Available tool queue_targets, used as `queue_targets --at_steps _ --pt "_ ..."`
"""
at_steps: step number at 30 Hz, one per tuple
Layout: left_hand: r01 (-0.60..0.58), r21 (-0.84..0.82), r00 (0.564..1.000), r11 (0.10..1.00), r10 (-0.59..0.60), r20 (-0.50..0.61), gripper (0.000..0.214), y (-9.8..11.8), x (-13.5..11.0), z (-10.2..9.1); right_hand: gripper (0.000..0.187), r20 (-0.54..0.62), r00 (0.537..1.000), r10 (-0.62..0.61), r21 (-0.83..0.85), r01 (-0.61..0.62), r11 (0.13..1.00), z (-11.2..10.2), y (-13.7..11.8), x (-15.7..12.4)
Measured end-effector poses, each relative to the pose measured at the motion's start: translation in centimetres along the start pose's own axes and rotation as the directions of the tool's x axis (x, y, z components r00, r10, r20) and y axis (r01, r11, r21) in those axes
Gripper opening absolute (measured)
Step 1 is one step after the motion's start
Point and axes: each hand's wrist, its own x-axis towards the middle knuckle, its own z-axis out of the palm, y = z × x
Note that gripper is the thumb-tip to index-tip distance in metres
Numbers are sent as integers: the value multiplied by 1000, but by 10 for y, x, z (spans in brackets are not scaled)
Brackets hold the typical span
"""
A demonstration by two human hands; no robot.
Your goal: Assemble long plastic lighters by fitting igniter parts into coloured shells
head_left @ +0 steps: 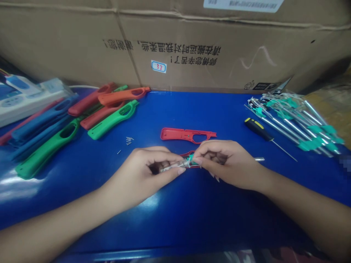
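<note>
- Leftmost, a white power strip [16, 106] lies by the far left corner of the blue table [192, 215], with a plug [23, 84] on it.
- Next to it, toward the left edge, blue handle shells [45, 117] lie beside a long red piece [30, 120], with a large green shell [48, 149] just in front.
- Nearer the far edge, red, orange and green handles [123, 95] lie in an overlapping pile.
- Right of these, a few small screws [128, 141] are scattered on the tabletop.
- The left hand [145, 164] is curled nearly closed, thumb and fingers pinching the clear end of a lighter core [175, 166], which lies between both hands, mid-table.
- Behind the hands, a red half-shell [189, 136] lies apart; another red shell part [188, 153] shows just behind the core, mostly hidden.
- A cardboard box [175, 76] stands along the far edge.
- The right hand [230, 160] has thumb and forefinger brought together on the core's green part, the other fingers folded; a metal tube end [259, 159] shows beyond it.
- A black-and-yellow screwdriver [257, 129] points its tip toward the near right corner.
- Toward the right edge, more cores [298, 120], with metal tubes and green parts, lie heaped together.
</note>
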Motion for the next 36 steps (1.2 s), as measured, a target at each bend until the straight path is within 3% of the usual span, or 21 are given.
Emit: queue_targets --at_steps 36 --pt "-8 -3 1000 1000 8 -4 14 -1 -1 3 16 -22 999 40 -57 -41 997 4 -2 2"
